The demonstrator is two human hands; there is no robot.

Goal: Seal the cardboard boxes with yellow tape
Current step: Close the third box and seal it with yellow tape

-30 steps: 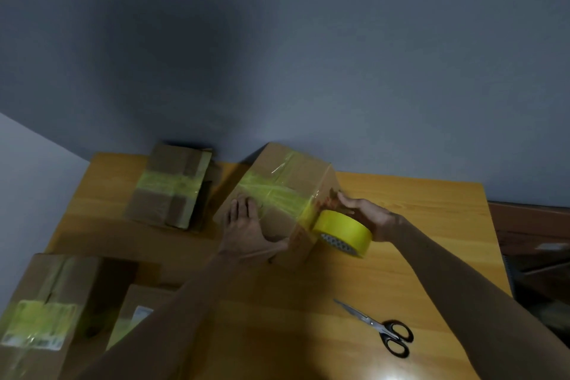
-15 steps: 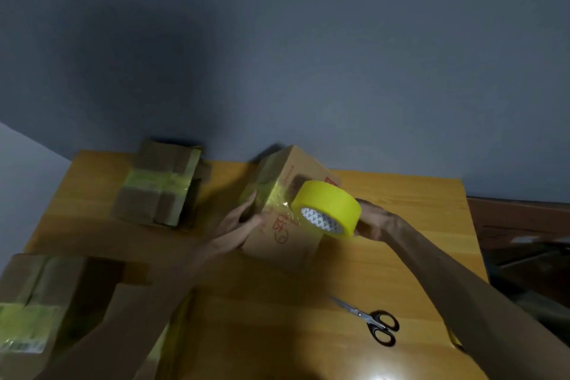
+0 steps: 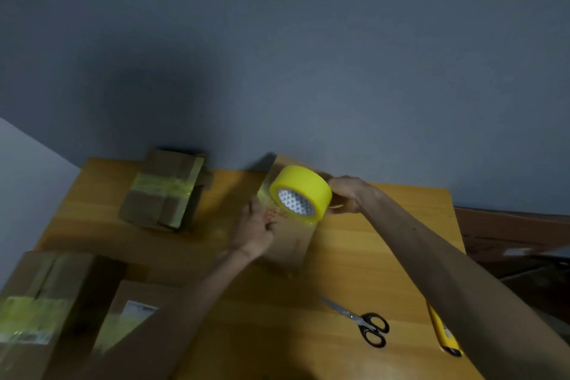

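Observation:
A cardboard box point(image 3: 290, 244) with red print stands tilted on the wooden table point(image 3: 354, 256), near the middle. My left hand point(image 3: 256, 231) lies against its near-left face with fingers spread and blurred. My right hand point(image 3: 351, 194) grips a yellow tape roll point(image 3: 300, 193) held above the box's top, with a clear yellowish strip running from the roll down onto the box. The box's far side is hidden behind the roll.
A taped box point(image 3: 165, 191) sits at the back left. Two more boxes, one large point(image 3: 37, 302) and one labelled point(image 3: 135, 318), stand at the front left. Black-handled scissors point(image 3: 361, 319) and a yellow utility knife point(image 3: 444, 333) lie at the front right. A grey wall rises behind.
The box has been turned so its printed face shows. My right hand lifted the tape roll from the box's right side up over its top. My left hand slid along the near face.

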